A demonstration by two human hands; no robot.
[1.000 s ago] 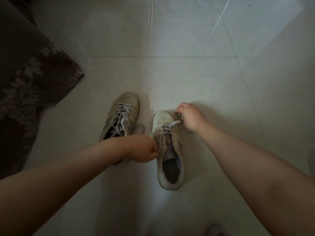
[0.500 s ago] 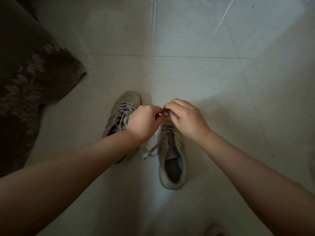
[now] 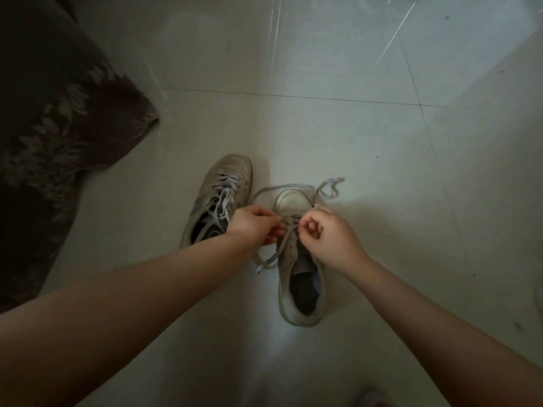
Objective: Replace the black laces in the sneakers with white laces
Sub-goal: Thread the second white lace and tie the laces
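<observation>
Two sneakers stand side by side on the tiled floor (image 3: 323, 133), toes pointing away from the person. The left sneaker (image 3: 219, 198) already carries a full white lacing, so the work looks more than half done. The right sneaker (image 3: 299, 259) has its white lace (image 3: 282, 188) threaded only through the holes nearest the toe; one long run loops round the toe and trails to the far right, and a shorter end lies on the floor at the shoe's left side. The left hand (image 3: 255, 224) pinches a strand beside the left row of eyelets, fingers curled. The right hand (image 3: 326, 233) is curled at the opposite row and seems to pinch the lace too, though the grip itself is hidden. Holding both sides close to the eyelets likely keeps the tension even for the next crossing. A dark leaf-patterned cloth (image 3: 58, 127) lies at the floor's left edge.
</observation>
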